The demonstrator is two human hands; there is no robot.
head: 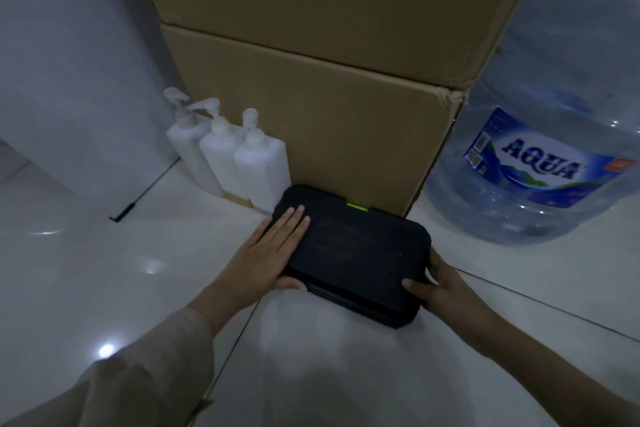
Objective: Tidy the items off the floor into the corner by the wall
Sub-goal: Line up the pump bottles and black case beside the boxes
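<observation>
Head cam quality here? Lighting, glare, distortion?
Head view: dim and bluish; the black case loses surface detail. Specular spots glare on the glossy floor tiles. Wide-angle bowing bends the cardboard boxes and water jug. Near sleeve slightly soft.

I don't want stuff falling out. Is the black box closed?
Closed, it seems. The black case lies flat on the floor, lid down, no gap showing. Whether the green latch is locked, cannot tell.

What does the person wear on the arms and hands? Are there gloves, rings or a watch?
The left hand and right hand are bare: no gloves, and no ring or watch shows. The left arm has a loose, light beige sleeve that ends before the wrist. The right forearm shows no sleeve within the picture.
</observation>
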